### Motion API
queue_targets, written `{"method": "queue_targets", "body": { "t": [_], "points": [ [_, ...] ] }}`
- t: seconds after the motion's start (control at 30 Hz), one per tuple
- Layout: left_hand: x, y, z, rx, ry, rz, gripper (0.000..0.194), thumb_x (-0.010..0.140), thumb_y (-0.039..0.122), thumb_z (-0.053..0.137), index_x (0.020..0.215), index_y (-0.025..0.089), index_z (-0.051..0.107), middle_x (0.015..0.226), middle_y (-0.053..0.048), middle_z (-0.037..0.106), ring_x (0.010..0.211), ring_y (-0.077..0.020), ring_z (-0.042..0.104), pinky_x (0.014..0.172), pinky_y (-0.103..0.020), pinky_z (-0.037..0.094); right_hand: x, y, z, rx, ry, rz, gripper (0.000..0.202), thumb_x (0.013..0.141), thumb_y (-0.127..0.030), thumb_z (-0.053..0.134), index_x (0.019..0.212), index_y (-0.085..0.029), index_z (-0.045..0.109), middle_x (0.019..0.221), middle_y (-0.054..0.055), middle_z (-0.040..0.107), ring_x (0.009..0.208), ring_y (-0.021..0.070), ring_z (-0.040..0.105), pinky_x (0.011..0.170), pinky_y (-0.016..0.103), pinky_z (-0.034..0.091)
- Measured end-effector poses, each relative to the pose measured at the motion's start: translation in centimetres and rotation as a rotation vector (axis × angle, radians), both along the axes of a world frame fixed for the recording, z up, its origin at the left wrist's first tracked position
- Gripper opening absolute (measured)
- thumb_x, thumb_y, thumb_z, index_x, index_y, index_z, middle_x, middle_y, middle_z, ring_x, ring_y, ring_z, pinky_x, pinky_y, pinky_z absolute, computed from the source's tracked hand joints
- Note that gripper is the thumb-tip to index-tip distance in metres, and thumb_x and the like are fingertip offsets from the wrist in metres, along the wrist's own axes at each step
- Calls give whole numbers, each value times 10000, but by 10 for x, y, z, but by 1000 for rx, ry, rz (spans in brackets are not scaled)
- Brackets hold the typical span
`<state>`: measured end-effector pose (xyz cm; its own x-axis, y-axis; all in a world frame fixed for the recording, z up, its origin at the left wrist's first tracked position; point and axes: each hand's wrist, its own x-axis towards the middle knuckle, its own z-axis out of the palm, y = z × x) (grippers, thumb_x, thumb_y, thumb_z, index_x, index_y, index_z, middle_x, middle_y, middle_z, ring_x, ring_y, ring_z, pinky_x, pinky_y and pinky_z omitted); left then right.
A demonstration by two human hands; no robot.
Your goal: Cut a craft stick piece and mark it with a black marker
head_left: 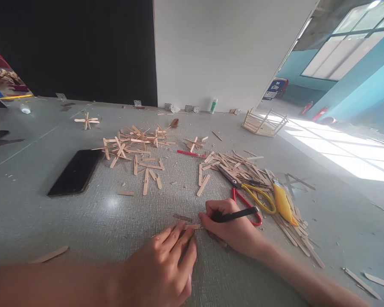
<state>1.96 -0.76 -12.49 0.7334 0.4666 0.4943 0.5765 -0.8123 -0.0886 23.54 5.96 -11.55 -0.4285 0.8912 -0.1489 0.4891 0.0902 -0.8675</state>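
Observation:
My left hand (166, 260) lies over a wooden craft stick (195, 227), its fingertips pressing the stick to the table. Part of the stick is hidden under those fingers. My right hand (227, 226) grips a slim black pen-shaped tool (238, 214), slanting up to the right. Its tip is hidden by my fingers, close to the stick's right end, so I cannot tell whether it is a pen or a knife. Just beyond the stick lies a short, flat, greyish strip (182, 218).
Scissors with red and yellow handles (259, 197) and a yellow-handled tool (283, 202) lie right, among piled craft sticks (240, 166). Joined stick pieces (141, 138) stand ahead. A phone (75, 172) lies left, a glue stick (213, 105) stands behind, and a stick frame (265, 123) sits back right.

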Motion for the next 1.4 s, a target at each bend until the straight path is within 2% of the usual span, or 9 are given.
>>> {"method": "queue_targets", "body": {
  "t": [0.3, 0.47, 0.73, 0.9, 1.2, 1.4],
  "points": [
    [-1, 0, 1, -15, 13, -11, 401, 969, 208, 429, 1178, 1, 702, 1198, -217, 757, 1109, -321, 740, 916, -399, 632, 1, 0, 0, 23, -13, 3, 372, 883, -210, 575, 578, -239, 364, 421, -80, 444, 347, 67, 420, 361, 192, 266],
    [-1, 0, 0, -39, 4, -12, 408, 981, 250, 432, 1167, 15, 709, 1189, -211, 760, 1100, -324, 743, 898, -398, 637, 1, -2, -3, -4, 30, -21, 342, 920, -275, 556, 612, -236, 412, 497, -54, 532, 361, 74, 476, 346, 182, 306],
    [0, 1, 2, -26, -5, -20, 425, 983, 228, 407, 1169, -10, 707, 1172, -221, 764, 1080, -334, 750, 898, -405, 638, -4, -3, 0, -66, 37, -46, 338, 928, -283, 562, 618, -227, 439, 496, -62, 544, 318, 54, 457, 309, 159, 273],
    [0, 2, 2, -5, -7, -13, 412, 988, 237, 415, 1164, 15, 715, 1176, -211, 766, 1081, -332, 750, 885, -404, 642, -5, -3, -1, -67, 30, -51, 333, 935, -291, 555, 630, -230, 436, 501, -59, 566, 313, 53, 453, 307, 157, 278],
    [-1, 1, 0, 28, -2, -7, 406, 989, 241, 424, 1166, 17, 712, 1173, -210, 767, 1077, -316, 753, 873, -383, 639, -4, -3, -5, 12, -18, -33, 352, 913, -278, 569, 602, -230, 410, 481, -54, 540, 347, 60, 445, 339, 173, 261],
    [-1, 1, 1, 16, -2, -14, 399, 991, 242, 431, 1149, 15, 718, 1166, -208, 770, 1079, -312, 752, 885, -377, 638, -5, -2, -1, 77, -74, -19, 346, 894, -232, 541, 583, -226, 390, 484, -52, 523, 381, 60, 419, 374, 187, 254]
  ]
}}
